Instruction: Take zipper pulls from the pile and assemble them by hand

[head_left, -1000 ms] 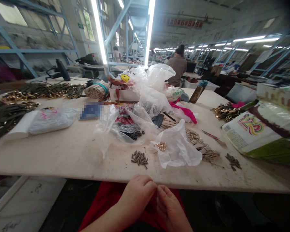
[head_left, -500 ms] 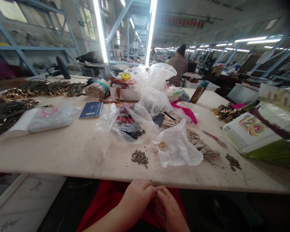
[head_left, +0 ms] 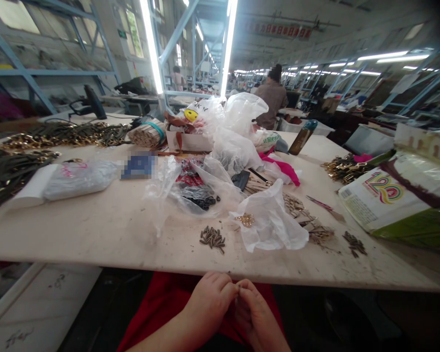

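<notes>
Red cloth (head_left: 161, 303) lies under both hands, whose fingers (head_left: 230, 289) pinch together on something too small to tell.

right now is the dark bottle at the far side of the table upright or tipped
Tipped: the dark bottle leans with its teal cap to the right, base on the table beside the pink cloth.

Your hands sit below the table (head_left: 95, 230) edge, at six o'clock. Straight ahead at twelve, a small pile of dark metal pieces (head_left: 212, 238) and a crumpled plastic bag (head_left: 275, 222) block the way. From nine to eleven o'clock, bare tabletop gives open passage.
</notes>
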`<state>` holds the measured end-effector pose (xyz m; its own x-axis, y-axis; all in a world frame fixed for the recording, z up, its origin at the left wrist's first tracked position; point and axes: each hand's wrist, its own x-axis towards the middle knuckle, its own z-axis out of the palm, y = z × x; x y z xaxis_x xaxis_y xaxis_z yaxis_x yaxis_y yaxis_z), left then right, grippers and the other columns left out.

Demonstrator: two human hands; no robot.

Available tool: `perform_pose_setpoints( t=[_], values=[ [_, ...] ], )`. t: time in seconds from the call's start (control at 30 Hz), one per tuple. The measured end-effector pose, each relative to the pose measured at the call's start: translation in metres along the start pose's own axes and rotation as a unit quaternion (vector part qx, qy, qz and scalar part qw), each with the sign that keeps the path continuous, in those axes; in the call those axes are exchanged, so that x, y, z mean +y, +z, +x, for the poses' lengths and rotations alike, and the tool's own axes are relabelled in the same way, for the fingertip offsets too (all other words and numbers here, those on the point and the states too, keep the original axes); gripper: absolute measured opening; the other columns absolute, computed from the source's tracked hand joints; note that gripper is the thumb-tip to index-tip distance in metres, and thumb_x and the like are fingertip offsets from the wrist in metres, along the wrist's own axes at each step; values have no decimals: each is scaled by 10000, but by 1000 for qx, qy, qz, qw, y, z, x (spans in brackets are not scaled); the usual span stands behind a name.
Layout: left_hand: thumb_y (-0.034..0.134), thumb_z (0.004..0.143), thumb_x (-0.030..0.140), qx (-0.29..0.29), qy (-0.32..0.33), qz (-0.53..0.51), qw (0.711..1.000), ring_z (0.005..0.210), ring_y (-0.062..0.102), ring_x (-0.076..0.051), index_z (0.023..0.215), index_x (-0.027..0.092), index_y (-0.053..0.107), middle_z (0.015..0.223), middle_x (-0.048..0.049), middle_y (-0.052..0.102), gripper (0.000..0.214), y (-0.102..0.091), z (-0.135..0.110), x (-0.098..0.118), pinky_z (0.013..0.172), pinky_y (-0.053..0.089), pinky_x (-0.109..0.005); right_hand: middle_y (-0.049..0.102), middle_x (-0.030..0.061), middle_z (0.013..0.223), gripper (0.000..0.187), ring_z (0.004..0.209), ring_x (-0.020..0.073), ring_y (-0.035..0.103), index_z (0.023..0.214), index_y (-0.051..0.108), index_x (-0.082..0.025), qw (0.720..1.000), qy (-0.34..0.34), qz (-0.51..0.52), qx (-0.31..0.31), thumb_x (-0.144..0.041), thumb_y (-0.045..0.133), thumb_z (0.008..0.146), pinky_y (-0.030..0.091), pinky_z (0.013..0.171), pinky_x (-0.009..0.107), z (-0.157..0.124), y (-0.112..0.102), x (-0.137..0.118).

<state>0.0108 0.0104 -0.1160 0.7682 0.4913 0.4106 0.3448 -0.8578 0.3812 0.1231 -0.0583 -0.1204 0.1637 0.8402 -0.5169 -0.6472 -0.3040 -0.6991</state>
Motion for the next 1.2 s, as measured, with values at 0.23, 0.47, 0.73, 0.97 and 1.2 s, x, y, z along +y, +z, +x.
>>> perform_pose_setpoints(
  t=[0.23, 0.47, 0.73, 0.97, 1.2],
  values=[
    [659, 756, 125, -55, -85, -48, 994, 674, 563, -157, 714, 158, 605, 699, 4, 603, 76, -6, 5, 2, 636, 422, -258, 201, -117, 487, 396, 422, 17, 103, 731, 401, -204, 999, 25, 32, -9, -448, 692, 621, 55, 415, 185, -1, -2, 0],
    [622, 777, 153, -124, -272, -259, 918, 788, 591, -159, 793, 175, 678, 792, -14, 658, 63, -24, 17, 2, 724, 427, -239, 312, -89, 523, 398, 481, 35, 220, 715, 428, -174, 993, -8, -120, -14, -499, 650, 653, 154, 466, 194, 0, -6, -15],
    [540, 727, 215, -97, -366, -336, 862, 716, 597, -178, 773, 154, 663, 753, -23, 672, 145, -22, 15, 5, 660, 440, -263, 451, -29, 610, 257, 605, 107, 398, 662, 465, -166, 931, -121, -345, 13, -405, 512, 742, 332, 583, 247, -2, -3, -27],
    [527, 747, 269, -85, -373, -373, 845, 660, 563, -160, 786, 133, 621, 705, -18, 642, 170, -15, 15, 0, 617, 430, -253, 475, -22, 631, 287, 623, 118, 430, 688, 475, -167, 941, -137, -307, 27, -442, 508, 764, 360, 596, 248, 1, -1, -22],
    [508, 779, 258, -86, -360, -326, 870, 668, 558, -166, 769, 143, 588, 714, -25, 630, 140, -15, 13, 1, 626, 419, -264, 538, -1, 673, 302, 652, 136, 487, 733, 523, -166, 931, -164, -325, 41, -463, 506, 789, 391, 624, 257, 2, -4, -18]
  ],
)
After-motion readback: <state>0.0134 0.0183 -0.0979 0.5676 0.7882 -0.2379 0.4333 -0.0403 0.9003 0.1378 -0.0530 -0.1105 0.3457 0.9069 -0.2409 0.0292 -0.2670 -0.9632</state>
